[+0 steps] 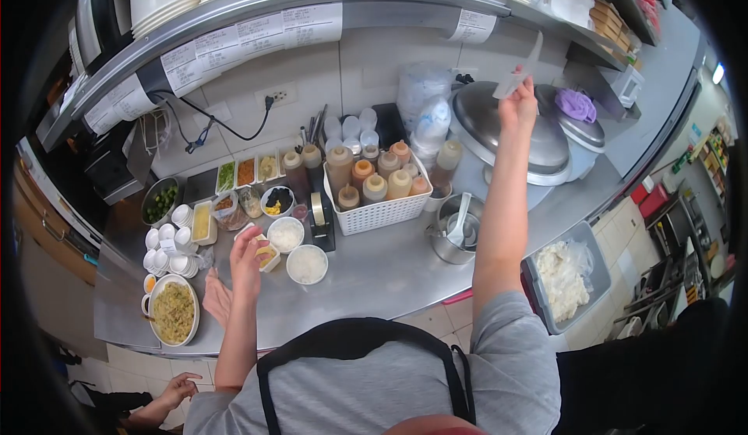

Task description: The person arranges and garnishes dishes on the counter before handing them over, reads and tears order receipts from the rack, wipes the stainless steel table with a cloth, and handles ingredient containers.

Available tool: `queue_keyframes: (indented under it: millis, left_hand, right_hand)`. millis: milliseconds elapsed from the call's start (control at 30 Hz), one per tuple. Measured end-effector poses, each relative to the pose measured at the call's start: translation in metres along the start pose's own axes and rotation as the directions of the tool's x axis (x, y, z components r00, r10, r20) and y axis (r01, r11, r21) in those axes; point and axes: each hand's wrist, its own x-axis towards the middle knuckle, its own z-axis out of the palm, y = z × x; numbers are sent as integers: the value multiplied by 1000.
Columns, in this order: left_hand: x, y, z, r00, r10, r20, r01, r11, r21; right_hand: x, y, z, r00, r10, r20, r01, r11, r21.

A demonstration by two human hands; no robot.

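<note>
My right hand (517, 111) is raised over the large lidded pot (499, 119) at the back right. Its fingers are closed on a whitish plastic paddle (528, 67), whose exact shape is hard to make out. Over the counter's left part is my left hand (245, 267), fingers curled, with something small and whitish at the fingertips. Just beside it stands a small tub of yellow food (269, 256). Two white bowls of rice, a nearer one (307, 264) and a farther one (286, 234), are to its right.
A white basket (382, 218) of squeeze bottles stands mid-counter, left of a metal pot (453, 249) holding a white ladle. A bowl of yellowish food (173, 312) sits front left. At the right is a grey tub (592, 279) of rice. Another person's hand (181, 388) shows lower left.
</note>
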Motion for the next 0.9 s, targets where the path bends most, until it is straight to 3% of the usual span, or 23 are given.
queue_keyframes:
  millis: [67,133,167,233,267,333,400,467,833,900]
  left_hand:
    - [0,-2,-3,1000,-13,-6,13,1000,5]
    - [0,-3,-4,1000,-23,-10,23,1000,-15]
    - [0,-3,-4,1000,-24,-10,24,1000,-13]
    - [-1,-2,-3,1000,-25,2,25,999,-31]
    - [0,-3,-4,1000,-24,2,24,999,-30]
    - [1,-7,-4,999,-43,1,43,999,-20]
    - [1,-9,-4,999,-42,1,42,999,-15]
    - [1,-9,-3,999,-43,2,43,999,-10]
    - [-3,-9,-4,999,-46,-15,46,999,3]
    - [-5,-8,-1,999,-42,-18,42,999,-3]
  right_hand:
    - [8,-4,-17,1000,-3,24,2,999,48]
    - [16,-4,-31,979,57,195,-103,966,236]
    - [14,-3,-29,980,57,192,-103,966,237]
    - [3,3,-15,982,41,186,-44,999,13]
    - [-2,6,-5,982,39,186,-43,999,15]
    - [-10,14,18,980,11,201,76,906,-417]
    - [-11,17,25,970,31,240,89,875,-475]
    - [-1,20,27,960,162,227,30,747,-664]
    - [36,17,56,948,118,297,142,677,-722]
    - [37,23,59,953,9,302,205,712,-671]
